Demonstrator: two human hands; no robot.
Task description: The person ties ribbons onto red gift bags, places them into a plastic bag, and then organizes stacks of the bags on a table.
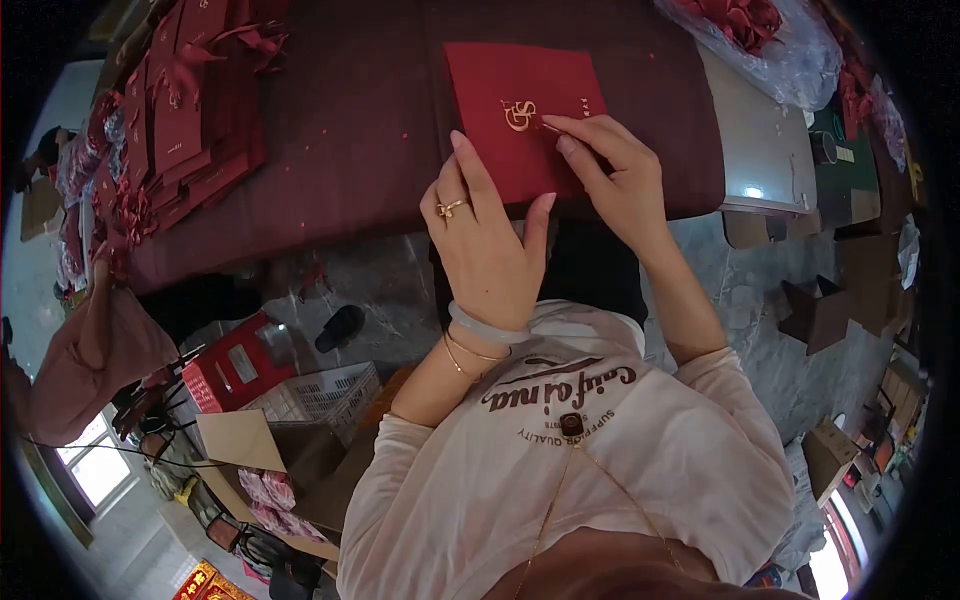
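Note:
A red card point(500, 150) with a gold emblem point(519, 114) lies on the dark red tablecloth point(340, 140) in front of me. My left hand point(487, 235), wearing a ring and bracelets, grips the card's near edge, with the fingers spread on top and the thumb at the edge. My right hand point(612, 172) is over the card's right side. Its thumb and forefinger are pinched on a small thin piece right next to the emblem; what that piece is cannot be made out.
A pile of red cards with ribbons point(180, 110) covers the table's left end. A plastic bag of red bows point(760, 30) sits at the far right. Below are a red box point(235, 365), a white crate point(320, 390) and cardboard boxes point(815, 310). Another person's pink sleeve point(100, 345) is at left.

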